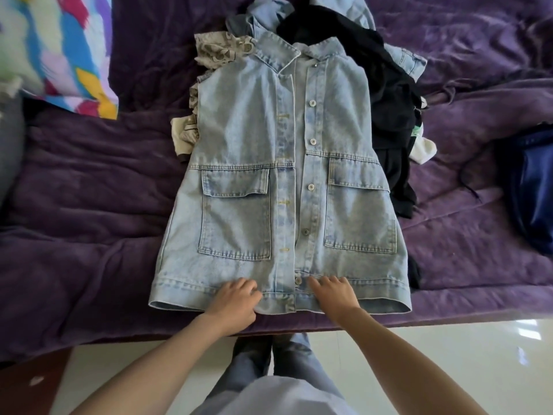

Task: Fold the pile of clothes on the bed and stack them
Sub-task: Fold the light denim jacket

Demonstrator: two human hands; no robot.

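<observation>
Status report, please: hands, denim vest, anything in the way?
Left hand grips denim vest hem, right hand rests on it. Vest flat, unfolded. Other clothes beneath its far end.

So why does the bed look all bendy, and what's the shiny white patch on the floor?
Head view: the wide-angle lens bows the near edge of the bed; head view, lower right: light glares off the glossy floor; head view, middle: the denim vest is evenly lit and sharp.
</observation>
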